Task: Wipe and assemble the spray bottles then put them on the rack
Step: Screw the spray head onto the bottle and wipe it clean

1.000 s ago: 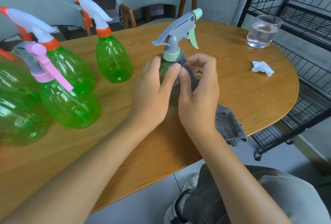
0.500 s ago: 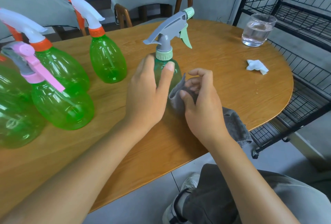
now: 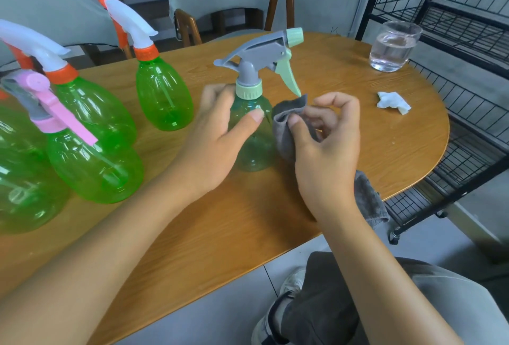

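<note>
A teal-green spray bottle [image 3: 254, 146] with a grey and mint trigger head stands upright on the wooden table [image 3: 358, 151]. My left hand [image 3: 212, 140] grips its body from the left, thumb across the front. My right hand [image 3: 325, 149] pinches a grey cloth [image 3: 286, 124] just to the right of the bottle, beside it; the cloth's tail hangs over the table's front edge. Several bright green spray bottles stand at the left: one with a pink trigger [image 3: 93, 162] and two with white and orange triggers, one at the far left [image 3: 91, 107] and one nearer the middle [image 3: 162, 96].
A glass of water [image 3: 392, 47] stands at the table's far right, with a crumpled white tissue [image 3: 394, 102] nearer me. A black wire rack [image 3: 454, 22] stands right of the table. Chairs line the far side. My knee is below the table edge.
The bottle has been set down upright on the table. My right hand with the cloth has come off the bottle's neck and now sits beside its lower right.
</note>
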{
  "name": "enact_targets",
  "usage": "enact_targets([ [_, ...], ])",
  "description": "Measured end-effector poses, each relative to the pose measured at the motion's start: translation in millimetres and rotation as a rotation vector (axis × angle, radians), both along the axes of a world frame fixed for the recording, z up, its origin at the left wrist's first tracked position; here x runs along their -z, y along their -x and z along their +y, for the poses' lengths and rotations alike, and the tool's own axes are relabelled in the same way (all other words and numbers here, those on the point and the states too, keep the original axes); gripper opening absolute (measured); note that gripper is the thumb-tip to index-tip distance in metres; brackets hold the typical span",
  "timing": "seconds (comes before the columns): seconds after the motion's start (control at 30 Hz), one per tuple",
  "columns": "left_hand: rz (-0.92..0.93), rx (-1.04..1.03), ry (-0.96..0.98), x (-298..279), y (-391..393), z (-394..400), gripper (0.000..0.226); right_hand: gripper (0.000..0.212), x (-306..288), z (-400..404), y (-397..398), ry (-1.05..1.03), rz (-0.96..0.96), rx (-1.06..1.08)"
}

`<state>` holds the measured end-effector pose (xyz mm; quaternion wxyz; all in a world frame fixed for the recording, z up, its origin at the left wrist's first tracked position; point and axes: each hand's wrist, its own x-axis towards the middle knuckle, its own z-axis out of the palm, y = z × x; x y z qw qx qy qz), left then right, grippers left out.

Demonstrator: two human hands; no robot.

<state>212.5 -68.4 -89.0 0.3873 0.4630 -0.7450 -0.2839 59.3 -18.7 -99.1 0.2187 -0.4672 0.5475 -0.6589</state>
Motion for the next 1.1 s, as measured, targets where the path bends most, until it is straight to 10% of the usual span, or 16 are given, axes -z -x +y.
enact_targets([
  [0.77,0.011,0.109,-0.011,-0.8,-10.7,2.5,0.051,0.039,-2.4,-2.8,-13.7,0.09,-0.161,-0.128],
  [1.1,0.02,0.093,-0.06,-2.2,-12.4,6.7,0.053,0.036,14.9,7.7,-0.3,-0.047,0.143,-0.13],
])
